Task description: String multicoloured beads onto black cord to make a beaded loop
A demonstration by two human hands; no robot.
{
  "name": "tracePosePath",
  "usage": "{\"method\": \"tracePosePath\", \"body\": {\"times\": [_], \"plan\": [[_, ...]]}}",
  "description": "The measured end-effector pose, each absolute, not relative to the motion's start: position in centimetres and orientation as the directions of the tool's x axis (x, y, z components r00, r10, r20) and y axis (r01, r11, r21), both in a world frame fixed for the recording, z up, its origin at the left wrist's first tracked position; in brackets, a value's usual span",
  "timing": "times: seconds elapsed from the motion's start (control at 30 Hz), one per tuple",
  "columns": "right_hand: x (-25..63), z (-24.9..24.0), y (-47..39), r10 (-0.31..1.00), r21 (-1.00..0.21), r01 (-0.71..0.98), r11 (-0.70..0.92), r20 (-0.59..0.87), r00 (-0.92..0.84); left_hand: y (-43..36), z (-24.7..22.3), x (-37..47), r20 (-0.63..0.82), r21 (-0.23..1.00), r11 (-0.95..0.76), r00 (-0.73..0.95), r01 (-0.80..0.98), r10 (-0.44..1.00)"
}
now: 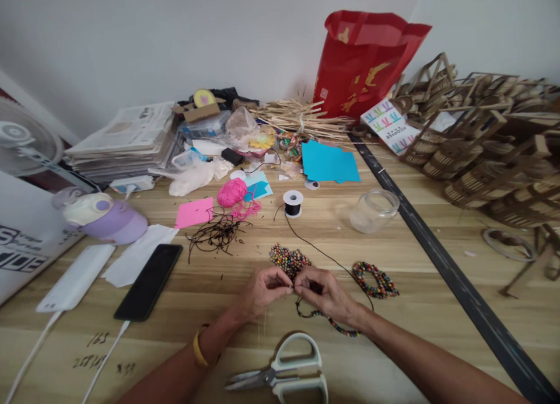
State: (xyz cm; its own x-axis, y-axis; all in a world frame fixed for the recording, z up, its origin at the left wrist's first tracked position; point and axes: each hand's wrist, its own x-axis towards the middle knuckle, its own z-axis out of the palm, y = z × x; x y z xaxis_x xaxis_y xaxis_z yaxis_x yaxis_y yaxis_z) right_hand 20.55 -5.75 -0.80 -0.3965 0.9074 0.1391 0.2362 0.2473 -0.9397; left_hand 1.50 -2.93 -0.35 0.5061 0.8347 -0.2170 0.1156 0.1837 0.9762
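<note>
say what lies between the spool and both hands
Head view: a heap of multicoloured beads, just beyond left hand and right hand, plus black cord from the spool.

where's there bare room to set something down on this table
Bare wood lies between the thread spool and the glass jar, and between the bead loop and the black strip. The back is crowded from newspapers to red bag, as is the right, with baskets.
</note>
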Motion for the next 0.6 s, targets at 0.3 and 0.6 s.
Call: {"method": "tracePosePath", "body": {"times": [0.3, 0.6], "plan": [[20.49, -0.82, -5.72, 0.908, -0.942, 0.226, 0.249, 0.146, -0.391, -2.93, -0.27, 1.57, -0.218, 0.976, 0.186, 0.509, 0.113, 0.833], [20.54, -1.00, -5.67, 0.908, -0.940, 0.234, 0.248, 0.142, -0.395, -2.98, -0.46, 1.50, -0.214, 0.977, 0.183, 0.511, 0.110, 0.833]]}}
